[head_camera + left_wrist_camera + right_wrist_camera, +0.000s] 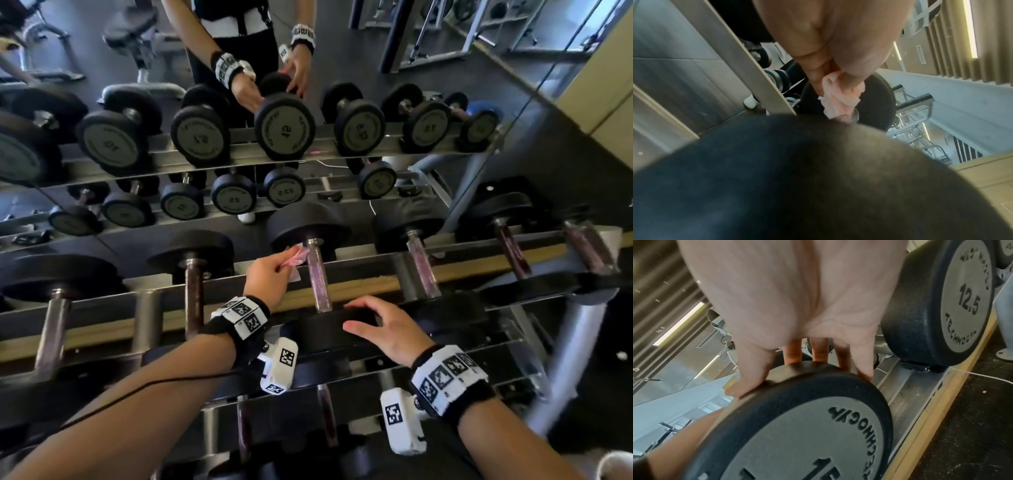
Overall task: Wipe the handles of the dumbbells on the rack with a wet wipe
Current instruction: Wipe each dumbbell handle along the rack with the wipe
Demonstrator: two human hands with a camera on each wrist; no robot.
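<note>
On the rack's top tier lies a black dumbbell whose pinkish handle [318, 277] runs away from me. My left hand [286, 263] pinches a crumpled pale pink wet wipe [297, 257] just left of that handle's far end, close to the far head [308, 222]. In the left wrist view the wipe [836, 104] hangs from my thumb and fingers [835, 87]; whether it touches the handle I cannot tell. My right hand [368, 317] rests on top of the near head [325, 330], marked 15 [818, 426], its fingers [842, 356] draped straight over the rim.
Neighbouring dumbbells flank it: a rusty-handled one [193, 294] to the left and a 12.5 one [962, 305] to the right. A lower tier [325, 418] holds more. A mirror [239, 102] behind the rack reflects it and me.
</note>
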